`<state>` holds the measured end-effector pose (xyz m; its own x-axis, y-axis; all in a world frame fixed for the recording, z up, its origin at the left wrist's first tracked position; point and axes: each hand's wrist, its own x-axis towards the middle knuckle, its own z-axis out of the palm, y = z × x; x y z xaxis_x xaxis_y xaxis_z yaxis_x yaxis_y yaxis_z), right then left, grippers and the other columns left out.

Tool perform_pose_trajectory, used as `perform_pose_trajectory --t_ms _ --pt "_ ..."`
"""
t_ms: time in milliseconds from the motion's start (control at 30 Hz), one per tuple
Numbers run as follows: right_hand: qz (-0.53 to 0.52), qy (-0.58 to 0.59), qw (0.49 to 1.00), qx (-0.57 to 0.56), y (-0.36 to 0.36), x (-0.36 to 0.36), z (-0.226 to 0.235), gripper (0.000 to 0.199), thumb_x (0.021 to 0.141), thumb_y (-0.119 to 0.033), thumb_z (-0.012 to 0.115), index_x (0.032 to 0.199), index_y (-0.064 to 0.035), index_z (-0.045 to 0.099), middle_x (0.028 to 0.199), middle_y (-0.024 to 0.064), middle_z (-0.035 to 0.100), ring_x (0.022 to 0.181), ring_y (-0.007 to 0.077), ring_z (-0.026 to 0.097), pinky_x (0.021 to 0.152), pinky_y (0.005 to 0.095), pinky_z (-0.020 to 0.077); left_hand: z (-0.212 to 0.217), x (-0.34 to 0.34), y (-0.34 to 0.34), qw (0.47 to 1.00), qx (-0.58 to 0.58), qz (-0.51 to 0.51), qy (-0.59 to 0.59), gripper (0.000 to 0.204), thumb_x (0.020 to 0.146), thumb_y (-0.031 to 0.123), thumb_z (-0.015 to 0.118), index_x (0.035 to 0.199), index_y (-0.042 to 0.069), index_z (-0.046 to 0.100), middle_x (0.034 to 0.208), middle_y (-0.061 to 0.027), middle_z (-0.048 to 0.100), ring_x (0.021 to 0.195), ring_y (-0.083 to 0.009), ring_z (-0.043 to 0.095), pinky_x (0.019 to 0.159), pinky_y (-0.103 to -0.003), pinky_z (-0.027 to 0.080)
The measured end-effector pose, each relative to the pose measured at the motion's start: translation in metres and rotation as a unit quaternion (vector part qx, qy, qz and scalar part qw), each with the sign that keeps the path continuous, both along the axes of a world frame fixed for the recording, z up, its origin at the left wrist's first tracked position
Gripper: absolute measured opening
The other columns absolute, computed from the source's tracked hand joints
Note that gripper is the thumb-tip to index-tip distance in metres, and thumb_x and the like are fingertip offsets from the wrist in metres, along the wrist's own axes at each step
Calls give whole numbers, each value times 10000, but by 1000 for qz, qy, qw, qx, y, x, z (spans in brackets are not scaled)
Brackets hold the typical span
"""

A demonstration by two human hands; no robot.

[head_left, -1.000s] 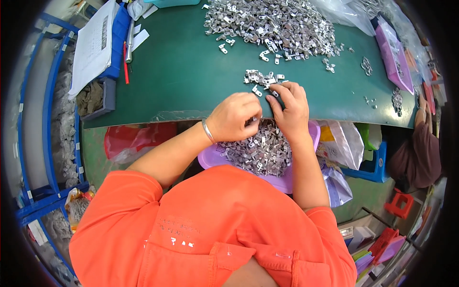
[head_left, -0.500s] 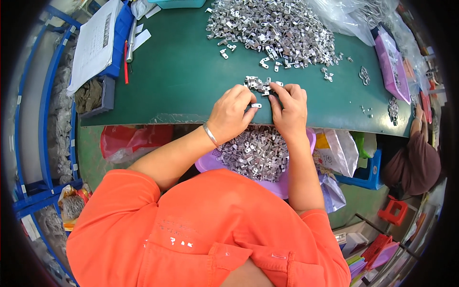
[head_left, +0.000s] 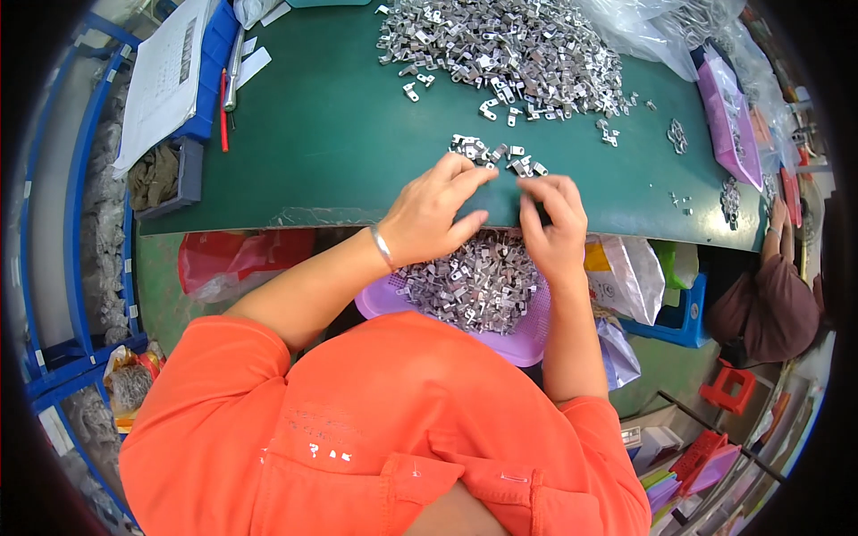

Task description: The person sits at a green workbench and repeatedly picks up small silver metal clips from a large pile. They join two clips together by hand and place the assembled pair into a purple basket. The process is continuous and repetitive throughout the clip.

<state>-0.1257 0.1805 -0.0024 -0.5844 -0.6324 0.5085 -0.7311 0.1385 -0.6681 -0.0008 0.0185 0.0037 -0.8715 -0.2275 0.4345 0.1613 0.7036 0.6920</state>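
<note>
Over the near edge of the green table (head_left: 313,170), my left hand (head_left: 433,204) is open, thumb and fingers apart with nothing between them. My right hand (head_left: 554,219) faces it, also open, its fingertips slightly blurred. Just beyond my fingertips lies a small group of bent metal brackets with holes (head_left: 516,161). A large heap of the same silver brackets (head_left: 509,58) covers the far middle of the table. Below the table edge, between my forearms, a purple basket (head_left: 532,335) holds many more brackets (head_left: 474,281).
Left on the table are a blue holder with papers (head_left: 170,85), a red pen (head_left: 224,112) and a grey bin with cloth (head_left: 170,179). At right stand a pink tray (head_left: 728,121) and clear plastic bags (head_left: 652,31). A co-worker's arm (head_left: 776,237) shows at far right.
The bracket in my left fingers is gone from them. Both hands have opened and drawn back slightly from the small group, whose brackets are now more spread out.
</note>
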Motion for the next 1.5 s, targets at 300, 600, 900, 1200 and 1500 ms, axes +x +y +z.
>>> perform_pose_trajectory --t_ms 300,600,900,1200,1500 --pt "14 21 999 32 -1 -4 -7 166 770 -28 743 910 -50 657 868 88 650 818 281 604 740 387 479 -7 -4 0 1000 -16 2 22 147 773 -7 711 862 41 604 826 -97 613 747 -289 615 676 -375 502" --pt "-66 107 991 47 -13 -17 1 195 784 -24 722 974 -55 692 968 108 630 901 296 582 776 382 479 -3 2 -5 994 41 -98 2 100 820 29 722 888 31 649 778 -78 623 638 -203 588 600 -311 486" --pt "55 -25 998 18 -5 11 -2 130 790 26 702 897 -20 645 912 141 637 843 329 619 751 391 506 -1 -4 7 999 37 -1 -27 258 781 115 778 1011 54 677 952 -86 616 724 -240 621 657 -323 516" --pt "47 -77 996 17 3 -9 11 115 859 37 635 956 -2 685 928 128 665 786 248 643 687 300 513 4 -12 24 995 -56 52 -58 414 761 182 792 1123 80 619 1065 -107 556 876 -303 627 737 -395 533" --pt "53 16 997 49 -26 -26 -9 166 784 -42 722 946 -53 688 911 94 652 847 294 597 758 386 481 -11 -4 10 992 -2 -121 38 140 784 -1 691 886 46 609 881 -106 607 821 -309 625 687 -391 511"
